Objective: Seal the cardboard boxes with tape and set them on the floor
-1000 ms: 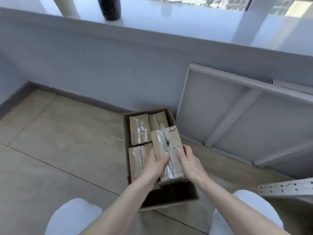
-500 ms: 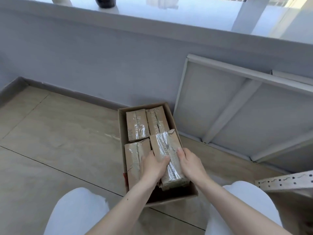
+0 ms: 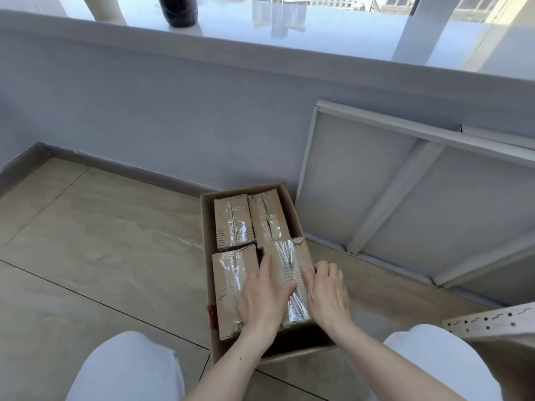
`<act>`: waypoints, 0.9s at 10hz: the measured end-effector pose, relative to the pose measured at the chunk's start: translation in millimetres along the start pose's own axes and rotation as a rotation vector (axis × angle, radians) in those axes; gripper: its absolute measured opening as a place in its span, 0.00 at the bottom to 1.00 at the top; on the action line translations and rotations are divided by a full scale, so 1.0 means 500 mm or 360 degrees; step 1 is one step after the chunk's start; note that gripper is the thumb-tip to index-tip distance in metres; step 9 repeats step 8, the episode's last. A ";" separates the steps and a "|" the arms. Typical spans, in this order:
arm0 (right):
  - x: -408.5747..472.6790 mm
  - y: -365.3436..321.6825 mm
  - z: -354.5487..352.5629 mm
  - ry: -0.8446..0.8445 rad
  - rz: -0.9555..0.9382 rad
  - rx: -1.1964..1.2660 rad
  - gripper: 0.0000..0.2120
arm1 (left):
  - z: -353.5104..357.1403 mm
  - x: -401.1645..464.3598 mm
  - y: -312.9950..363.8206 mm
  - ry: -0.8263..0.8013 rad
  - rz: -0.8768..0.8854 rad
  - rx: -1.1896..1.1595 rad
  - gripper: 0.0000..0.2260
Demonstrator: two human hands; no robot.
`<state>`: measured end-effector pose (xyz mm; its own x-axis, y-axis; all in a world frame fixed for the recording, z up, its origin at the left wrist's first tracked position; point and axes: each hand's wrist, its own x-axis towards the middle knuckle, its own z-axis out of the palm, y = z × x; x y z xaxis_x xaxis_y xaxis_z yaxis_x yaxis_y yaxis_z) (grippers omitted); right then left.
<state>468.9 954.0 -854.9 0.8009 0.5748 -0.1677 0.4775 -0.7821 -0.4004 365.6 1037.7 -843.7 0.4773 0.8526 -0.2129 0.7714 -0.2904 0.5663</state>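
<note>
While half a second back I was gripping it from both sides, my left hand (image 3: 262,299) now lies flat with straight fingers on the small tape-wrapped brown cardboard box (image 3: 289,280), and my right hand (image 3: 328,292) rests against its right side, fingers loosely bent. That box has dropped level into the near-right slot of the open brown cardboard carton (image 3: 206,227), snug against its right wall. Bare beige floor tile (image 3: 101,241) stretches left; a white framed panel (image 3: 405,212) crowds the right.
</note>
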 end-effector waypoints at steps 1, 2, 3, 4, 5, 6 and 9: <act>0.003 0.010 0.009 0.0106 -0.0003 -0.0023 0.16 | 0.010 0.001 0.001 0.0025 0.0030 0.0046 0.37; 0.004 0.017 0.014 0.0110 0.0009 -0.0040 0.16 | 0.014 0.005 0.001 0.0014 0.0067 0.0128 0.35; 0.001 0.021 0.022 0.0038 0.0039 -0.0068 0.16 | 0.018 0.009 -0.005 -0.0023 0.0130 0.0293 0.35; 0.000 0.016 0.022 -0.0008 0.0073 -0.0031 0.16 | 0.015 0.012 -0.004 -0.0033 0.0134 0.0360 0.36; 0.001 0.016 0.019 -0.0034 0.0114 -0.0026 0.16 | 0.017 0.014 -0.004 -0.0079 0.0145 0.0412 0.36; 0.000 0.012 0.008 -0.0105 0.0141 -0.0005 0.15 | 0.010 0.013 0.003 -0.0095 0.0165 0.0500 0.37; -0.001 0.024 -0.033 -0.0321 -0.0048 0.0127 0.15 | -0.032 -0.003 -0.051 -0.0466 0.0293 -0.0090 0.37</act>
